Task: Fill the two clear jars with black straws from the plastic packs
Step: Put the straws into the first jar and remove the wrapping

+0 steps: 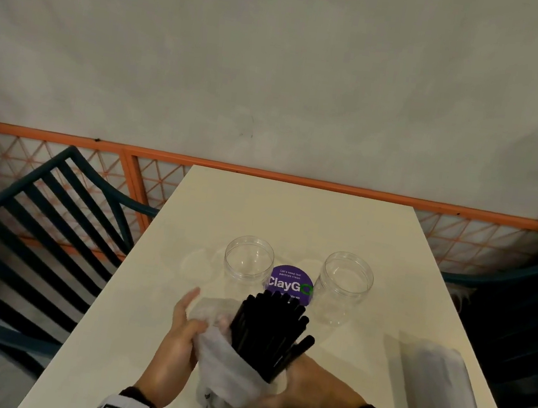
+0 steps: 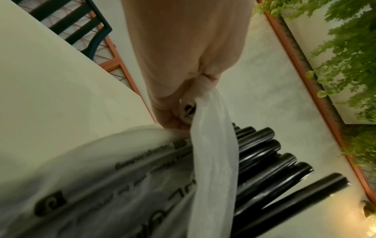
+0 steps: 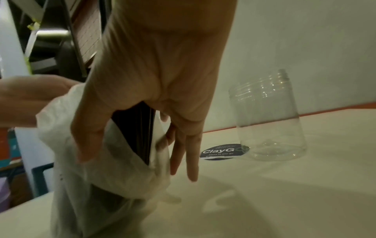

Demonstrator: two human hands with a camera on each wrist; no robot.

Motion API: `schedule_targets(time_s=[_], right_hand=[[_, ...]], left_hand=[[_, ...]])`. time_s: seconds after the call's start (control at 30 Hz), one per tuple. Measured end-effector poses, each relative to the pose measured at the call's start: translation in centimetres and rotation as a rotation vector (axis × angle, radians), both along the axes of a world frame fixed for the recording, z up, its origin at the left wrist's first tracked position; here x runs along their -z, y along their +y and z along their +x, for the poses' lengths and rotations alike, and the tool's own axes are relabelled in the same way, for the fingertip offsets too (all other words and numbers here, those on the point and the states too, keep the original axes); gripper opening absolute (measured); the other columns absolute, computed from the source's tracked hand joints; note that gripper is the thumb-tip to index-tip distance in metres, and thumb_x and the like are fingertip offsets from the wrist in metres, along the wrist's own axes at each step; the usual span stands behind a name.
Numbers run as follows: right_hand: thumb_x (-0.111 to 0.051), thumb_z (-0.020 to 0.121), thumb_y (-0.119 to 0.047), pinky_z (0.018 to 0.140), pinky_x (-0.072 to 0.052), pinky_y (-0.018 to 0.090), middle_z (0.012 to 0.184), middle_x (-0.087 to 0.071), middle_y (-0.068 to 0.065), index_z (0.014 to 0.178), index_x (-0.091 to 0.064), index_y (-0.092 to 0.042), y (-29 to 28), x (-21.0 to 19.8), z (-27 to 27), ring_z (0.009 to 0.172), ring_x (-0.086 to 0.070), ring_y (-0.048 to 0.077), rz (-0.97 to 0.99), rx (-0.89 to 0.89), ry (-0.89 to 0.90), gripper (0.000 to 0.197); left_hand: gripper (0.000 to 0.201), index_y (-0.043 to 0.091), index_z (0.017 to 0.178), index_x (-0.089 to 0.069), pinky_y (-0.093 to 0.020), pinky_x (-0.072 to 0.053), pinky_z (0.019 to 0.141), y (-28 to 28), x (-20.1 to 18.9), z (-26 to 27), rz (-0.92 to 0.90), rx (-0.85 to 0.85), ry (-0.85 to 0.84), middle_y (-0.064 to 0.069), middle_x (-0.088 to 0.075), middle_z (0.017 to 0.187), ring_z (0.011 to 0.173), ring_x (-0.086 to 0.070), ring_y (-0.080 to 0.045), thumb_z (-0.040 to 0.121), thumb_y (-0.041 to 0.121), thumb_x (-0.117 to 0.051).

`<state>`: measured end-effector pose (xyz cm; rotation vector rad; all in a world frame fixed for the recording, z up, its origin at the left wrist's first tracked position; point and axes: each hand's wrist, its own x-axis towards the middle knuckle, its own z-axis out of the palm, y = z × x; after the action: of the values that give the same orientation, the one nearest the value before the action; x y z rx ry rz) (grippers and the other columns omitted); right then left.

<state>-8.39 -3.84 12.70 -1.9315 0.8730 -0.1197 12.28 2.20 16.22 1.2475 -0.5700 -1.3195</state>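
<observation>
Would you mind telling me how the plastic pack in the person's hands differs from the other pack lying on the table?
The held pack is open, black straws fanning out of its mouth; the other pack shows no straws sticking out. The held pack stands steeply, gripped by the left hand and right hand; the other pack lies flat at the table's right edge, untouched. Both are whitish, translucent plastic.
</observation>
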Motion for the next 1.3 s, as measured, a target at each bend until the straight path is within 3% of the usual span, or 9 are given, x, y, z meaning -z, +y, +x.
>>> schedule_targets(time_s=[0.17, 0.3, 0.37, 0.47, 0.8, 0.87, 1.0, 1.17, 1.3], right_hand=[[-0.059, 0.079, -0.027, 0.106, -0.036, 0.04, 0.124, -0.034, 0.008, 0.124, -0.041, -0.014, -0.5, -1.2, -0.6, 0.121, -0.033, 0.027, -0.064, 0.025, 0.058, 0.05], [-0.053, 0.088, -0.036, 0.093, -0.043, 0.026, 0.111, -0.032, -0.008, 0.113, -0.037, -0.035, -0.3, -1.7, -1.1, 0.107, -0.044, 0.013, -0.055, 0.112, 0.021, 0.029], [-0.061, 0.085, -0.037, 0.091, -0.043, 0.02, 0.123, -0.043, -0.007, 0.126, -0.041, -0.026, -0.3, -1.6, -1.5, 0.112, -0.048, 0.008, -0.073, 0.3, -0.066, 0.047], [-0.073, 0.074, -0.039, 0.073, -0.047, 0.021, 0.1, -0.064, -0.004, 0.104, -0.058, -0.021, -0.2, -1.5, -1.4, 0.091, -0.06, 0.012, -0.118, 0.484, -0.075, 0.037], [-0.074, 0.072, -0.012, 0.056, -0.041, 0.017, 0.073, -0.055, 0.004, 0.083, -0.055, -0.005, 0.8, -0.7, 0.3, 0.068, -0.051, 0.019, 0.029, 0.767, -0.244, 0.024], [-0.07, 0.074, -0.004, 0.064, -0.048, 0.015, 0.082, -0.063, 0.001, 0.091, -0.059, -0.01, 1.2, -0.8, 0.3, 0.08, -0.06, 0.019, 0.152, 0.693, -0.362, 0.021], [-0.079, 0.065, -0.025, 0.093, -0.05, 0.029, 0.118, -0.063, -0.003, 0.124, -0.048, -0.021, 1.5, -0.9, -0.2, 0.111, -0.059, 0.011, 0.355, 0.444, -0.434, 0.067], [-0.067, 0.079, 0.0, 0.078, -0.053, 0.023, 0.108, -0.067, 0.007, 0.108, -0.059, -0.021, 0.6, 0.1, -0.9, 0.098, -0.063, 0.018, 0.205, 0.689, -0.454, 0.037], [-0.064, 0.079, 0.001, 0.081, -0.052, 0.025, 0.104, -0.069, 0.007, 0.103, -0.06, -0.027, 0.4, 0.8, -1.0, 0.097, -0.063, 0.023, 0.154, 0.712, -0.372, 0.037]], left_hand=[[0.031, 0.039, 0.119, -0.049, -0.029, -0.042, 0.095, 0.6, 0.0, 1.7, -0.086, 0.161, -0.282, 0.008, -0.055, 0.125, 0.12, -0.05, -0.011, 0.091, 0.027, -0.049], [0.079, 0.047, 0.125, -0.034, -0.017, -0.043, 0.09, 1.7, -0.4, 2.4, -0.117, 0.341, -0.513, 0.03, -0.045, 0.127, 0.117, -0.044, 0.009, 0.056, 0.068, -0.068], [0.071, 0.05, 0.119, -0.034, -0.012, -0.046, 0.079, 1.9, -0.6, 2.3, -0.112, 0.287, -0.652, 0.031, -0.047, 0.121, 0.11, -0.047, 0.01, 0.061, 0.055, -0.075], [0.055, 0.042, 0.106, -0.046, -0.012, -0.047, 0.069, 1.8, -0.1, 1.6, -0.1, 0.088, -0.79, 0.013, -0.052, 0.111, 0.1, -0.053, -0.001, 0.067, 0.023, -0.079], [0.043, 0.016, 0.085, -0.037, -0.011, -0.041, 0.048, 2.0, -0.9, -3.0, -0.066, -0.084, -0.718, 0.003, -0.046, 0.076, 0.056, -0.048, -0.005, 0.07, 0.009, -0.077], [0.043, 0.015, 0.075, -0.033, -0.013, -0.036, 0.046, 1.8, -0.8, -3.3, -0.078, -0.095, -0.718, -0.001, -0.038, 0.067, 0.049, -0.039, -0.005, 0.072, 0.007, -0.075], [0.041, 0.017, 0.072, -0.034, -0.011, -0.038, 0.05, 1.6, -0.4, -3.7, -0.096, -0.025, -0.734, 0.0, -0.04, 0.067, 0.054, -0.041, -0.009, 0.071, 0.01, -0.074], [0.037, 0.022, 0.094, -0.046, -0.017, -0.052, 0.076, 3.0, -0.1, -3.4, -0.267, 0.307, -0.652, 0.005, -0.058, 0.095, 0.089, -0.065, -0.009, 0.072, 0.027, -0.075], [0.024, 0.038, 0.09, -0.059, -0.012, -0.048, 0.07, 2.9, 0.2, -2.5, -0.328, 0.26, -0.796, 0.019, -0.066, 0.089, 0.081, -0.065, -0.003, 0.068, 0.045, -0.063]])
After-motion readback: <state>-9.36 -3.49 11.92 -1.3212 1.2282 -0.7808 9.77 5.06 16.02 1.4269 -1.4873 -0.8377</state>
